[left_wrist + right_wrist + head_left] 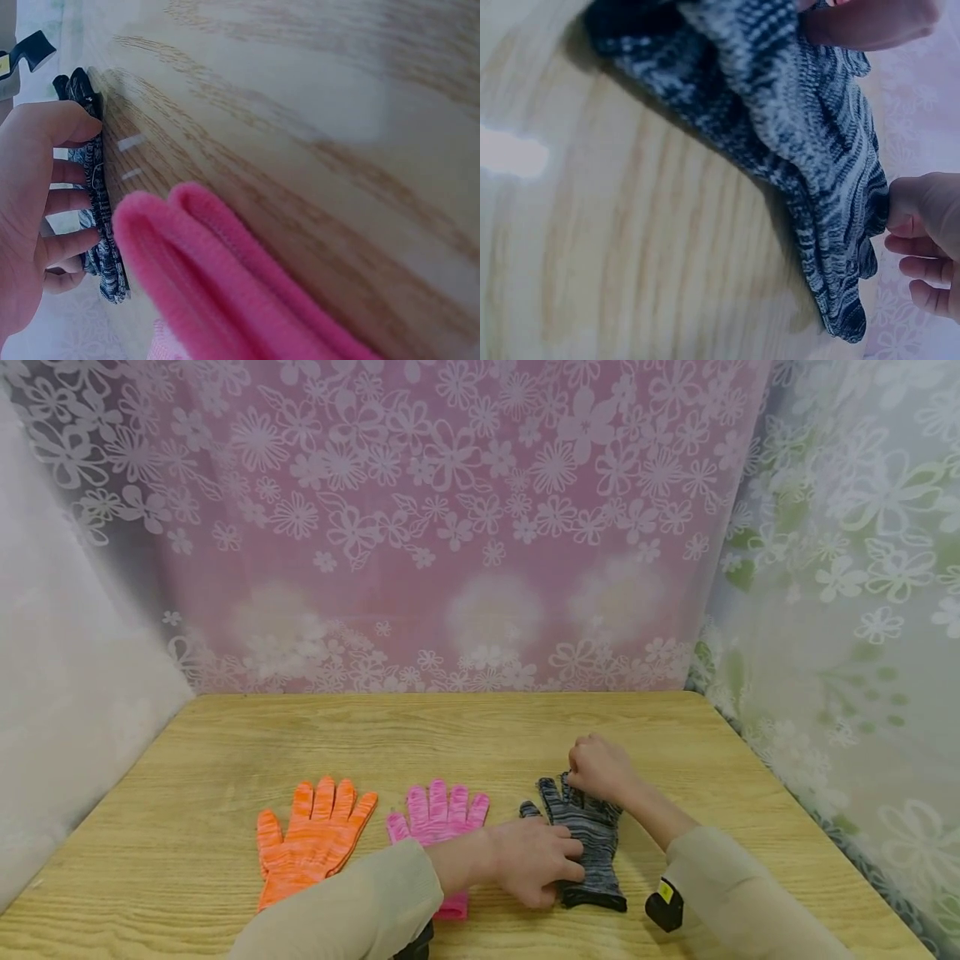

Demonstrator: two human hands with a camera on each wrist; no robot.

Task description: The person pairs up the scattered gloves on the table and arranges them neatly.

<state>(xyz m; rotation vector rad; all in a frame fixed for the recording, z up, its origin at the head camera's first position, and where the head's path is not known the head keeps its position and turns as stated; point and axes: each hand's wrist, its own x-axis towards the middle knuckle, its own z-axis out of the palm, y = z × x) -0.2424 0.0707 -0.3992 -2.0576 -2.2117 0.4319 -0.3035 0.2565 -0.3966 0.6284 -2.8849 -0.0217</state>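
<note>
A black-and-grey knit glove [592,839] lies palm-down or palm-up, I cannot tell which, toward the right of the table. At its far end my right hand [600,768] pinches one of the glove's finger ends; the right wrist view shows thumb and forefinger [904,214] at that edge. My left hand [531,860] rests on the glove's left side near the cuff, its fingers extended and touching the knit [94,180]. Beneath my left forearm is a pink knit glove [438,810], partly hidden. An orange knit glove [315,843] lies farther left, its cuff covered by the sleeve.
All three gloves lie on a wood-grain table [390,727]. Flowered curtains hang behind [465,527] and along the right side [847,610], with a pale sheet [67,652] on the left. A black strap [663,906] sits at my right wrist.
</note>
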